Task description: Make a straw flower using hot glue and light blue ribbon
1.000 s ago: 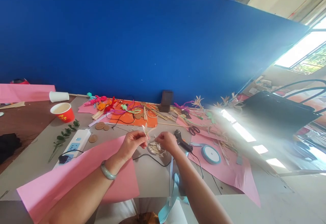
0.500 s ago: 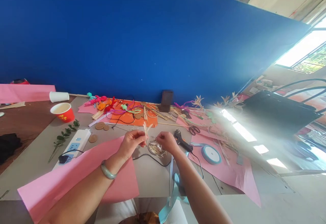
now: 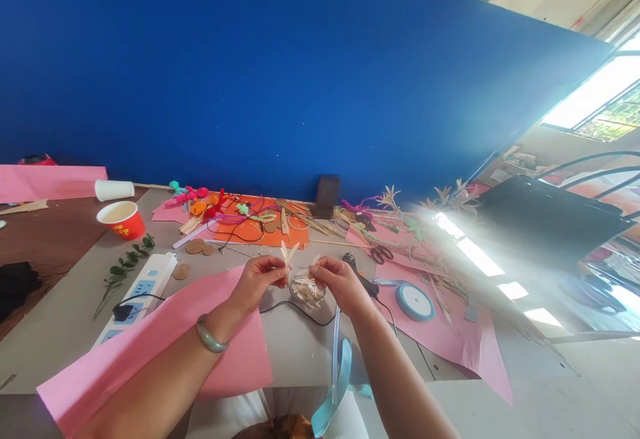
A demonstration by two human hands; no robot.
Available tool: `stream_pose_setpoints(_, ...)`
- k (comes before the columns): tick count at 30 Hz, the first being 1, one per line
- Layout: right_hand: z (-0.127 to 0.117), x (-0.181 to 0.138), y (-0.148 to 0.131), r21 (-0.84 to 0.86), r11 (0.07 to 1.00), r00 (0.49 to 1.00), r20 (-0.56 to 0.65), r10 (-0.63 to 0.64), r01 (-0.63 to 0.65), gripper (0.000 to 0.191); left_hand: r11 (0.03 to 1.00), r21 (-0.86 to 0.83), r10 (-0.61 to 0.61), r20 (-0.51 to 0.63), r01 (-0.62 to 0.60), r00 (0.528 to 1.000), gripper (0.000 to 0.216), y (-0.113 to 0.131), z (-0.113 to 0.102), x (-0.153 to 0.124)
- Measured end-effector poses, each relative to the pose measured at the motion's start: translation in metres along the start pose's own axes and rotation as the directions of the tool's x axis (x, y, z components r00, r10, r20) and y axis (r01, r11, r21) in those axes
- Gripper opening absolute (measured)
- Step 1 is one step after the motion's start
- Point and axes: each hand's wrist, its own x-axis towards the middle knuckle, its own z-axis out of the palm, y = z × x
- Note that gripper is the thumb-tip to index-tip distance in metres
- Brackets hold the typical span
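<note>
The table point(image 3: 295, 356) is being partly covered by pink paper point(image 3: 243, 356). The left hand point(image 3: 260, 280) and right hand point(image 3: 345, 284) are being held near a dish point(image 3: 293, 296) of pale bits point(image 3: 309, 290). Pale petals point(image 3: 287, 253) are being pinched upright by the left fingers, and a small pale piece point(image 3: 315, 262) by the right fingers.

A broad blue wall point(image 3: 250, 72) towers ahead of me across the upper frame, and daylight blazes through the window point(image 3: 597, 96) at upper right! Bright patches point(image 3: 480, 257) gleam at right; pale floor point(image 3: 600, 392) fills the lower right corner, past my grey bench point(image 3: 297, 362).
</note>
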Motion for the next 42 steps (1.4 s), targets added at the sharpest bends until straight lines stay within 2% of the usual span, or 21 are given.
stream_pose_setpoints(4,0.011,-0.01,-0.014,0.009,0.999,0.999,-0.022,-0.036,0.037,0.023,1.0,-0.023,-0.007,0.006,0.007,1.0,0.024,-0.001,0.002,-0.001)
stream_pose_setpoints(9,0.027,-0.02,-0.028,-0.144,0.984,0.981,-0.149,-0.127,0.106,0.027,1.0,-0.003,0.029,0.046,-0.029,0.999,0.023,-0.003,0.001,-0.003)
stream_pose_setpoints(15,0.041,-0.023,-0.025,-0.303,0.939,0.936,-0.254,-0.244,0.162,0.019,0.997,0.003,0.071,0.053,-0.071,0.996,0.025,-0.005,0.002,-0.003)
stream_pose_setpoints(22,0.05,-0.023,-0.023,-0.413,0.889,0.909,-0.263,-0.324,0.198,0.016,0.996,0.016,0.088,0.036,-0.089,0.995,0.029,-0.002,0.005,-0.005)
stream_pose_setpoints(36,0.054,-0.021,-0.017,-0.397,0.896,0.895,-0.299,-0.331,0.199,0.016,0.996,0.04,0.085,-0.021,-0.084,0.996,0.031,-0.003,0.005,-0.005)
stream_pose_setpoints(42,0.056,-0.02,-0.019,-0.356,0.912,0.906,-0.287,-0.312,0.202,0.014,0.993,0.037,0.116,-0.024,-0.115,0.993,0.03,-0.006,0.004,-0.005)
